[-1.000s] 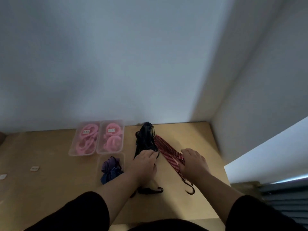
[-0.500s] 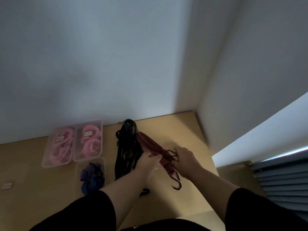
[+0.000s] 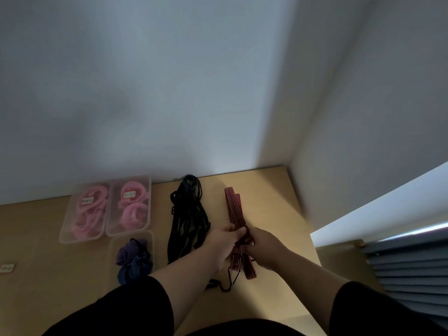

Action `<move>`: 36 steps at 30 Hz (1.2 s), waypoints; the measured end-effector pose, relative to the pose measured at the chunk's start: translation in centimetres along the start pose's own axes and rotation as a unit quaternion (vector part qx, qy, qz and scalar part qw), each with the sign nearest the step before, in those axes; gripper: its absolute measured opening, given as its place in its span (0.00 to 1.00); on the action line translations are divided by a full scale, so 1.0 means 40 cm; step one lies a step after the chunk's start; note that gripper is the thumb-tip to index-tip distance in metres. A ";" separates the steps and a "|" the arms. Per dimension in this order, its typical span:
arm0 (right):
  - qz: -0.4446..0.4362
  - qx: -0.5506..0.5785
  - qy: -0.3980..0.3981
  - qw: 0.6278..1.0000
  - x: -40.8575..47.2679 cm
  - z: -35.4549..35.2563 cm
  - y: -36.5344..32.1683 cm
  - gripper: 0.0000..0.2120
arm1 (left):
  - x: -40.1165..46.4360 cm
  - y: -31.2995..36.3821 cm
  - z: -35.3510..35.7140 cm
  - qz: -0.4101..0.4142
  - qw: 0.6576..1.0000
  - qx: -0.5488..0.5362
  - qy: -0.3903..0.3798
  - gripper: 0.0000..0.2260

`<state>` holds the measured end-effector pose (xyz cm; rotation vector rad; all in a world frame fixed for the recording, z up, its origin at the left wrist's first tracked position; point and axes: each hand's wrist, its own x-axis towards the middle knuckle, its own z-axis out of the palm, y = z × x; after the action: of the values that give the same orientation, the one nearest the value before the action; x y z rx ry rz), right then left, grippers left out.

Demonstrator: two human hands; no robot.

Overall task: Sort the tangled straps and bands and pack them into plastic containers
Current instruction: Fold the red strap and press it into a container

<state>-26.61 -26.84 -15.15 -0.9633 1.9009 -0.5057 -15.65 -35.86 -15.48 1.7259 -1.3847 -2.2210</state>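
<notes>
A red strap with black stripes [image 3: 233, 209] lies folded lengthwise on the wooden table, a black hook [image 3: 233, 280] at its near end. My left hand [image 3: 224, 243] and my right hand [image 3: 263, 246] both grip the red strap at its middle, fingers curled round it. Left of it lies a black strap bundle [image 3: 189, 214], apart from the red one. Two clear plastic containers [image 3: 84, 209] [image 3: 129, 204] hold pink bands. A third clear container [image 3: 132, 253] holds purple and blue bands.
The wooden table [image 3: 271, 190] sits in a corner, a white wall behind and another on the right. Its right edge drops beside a white ledge [image 3: 378, 212] and grey blinds [image 3: 412, 267]. A small white label [image 3: 7, 267] lies at far left.
The red strap has been pulled off the black bundle and now lies straight, apart to its right. Both hands came together on its middle. The view shifted.
</notes>
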 end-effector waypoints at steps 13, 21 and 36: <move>-0.142 0.113 0.054 0.982 -0.060 -0.107 -0.253 0.08 | -0.213 0.204 -0.134 0.261 0.965 -0.017 0.001 0.07; -0.281 0.134 -0.005 0.950 -0.107 -0.020 -0.545 0.05 | -0.412 0.227 -0.380 0.359 0.924 -0.053 0.117 0.06; -0.360 -0.005 -0.226 0.905 -0.287 0.490 -0.868 0.11 | -0.851 -0.141 -0.754 0.319 0.841 -0.233 0.370 0.06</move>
<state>7.96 -38.14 4.82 -1.6369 1.0931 -0.6210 24.06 -34.47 7.30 1.3990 -0.9123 -1.1834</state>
